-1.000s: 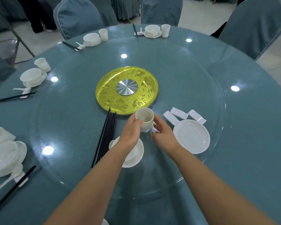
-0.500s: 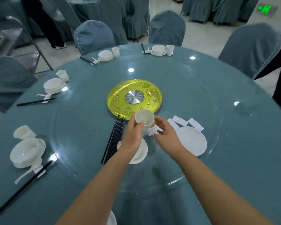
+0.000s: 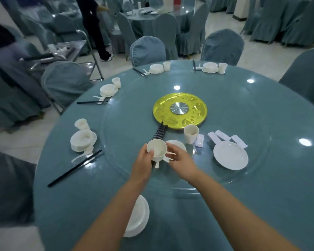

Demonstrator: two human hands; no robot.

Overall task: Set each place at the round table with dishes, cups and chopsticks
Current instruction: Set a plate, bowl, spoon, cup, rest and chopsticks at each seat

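Observation:
My left hand (image 3: 143, 161) grips a small white bowl (image 3: 156, 148), lifted over the glass turntable (image 3: 127, 171). My right hand (image 3: 179, 160) pinches a white spoon (image 3: 168, 156) just beside and under the bowl. Behind them a second white bowl (image 3: 179, 143) sits on the turntable. A white cup (image 3: 191, 133) stands apart beside a small white rest (image 3: 199, 140). A bundle of black chopsticks (image 3: 160, 132) lies left of the cup. An empty white plate (image 3: 230, 157) lies to the right with white chopstick rests (image 3: 227, 136) behind it.
A yellow disc (image 3: 179, 109) marks the table's centre. Finished settings ring the far and left rim, the closest (image 3: 82, 139) with chopsticks (image 3: 74, 168). A stack of white plates (image 3: 140, 217) sits at the near edge under my left arm. Covered chairs (image 3: 147, 48) surround the table.
Both hands left the cup standing by the yellow disc and came nearer. My left hand now holds a bowl, my right a spoon. The camera tilted up.

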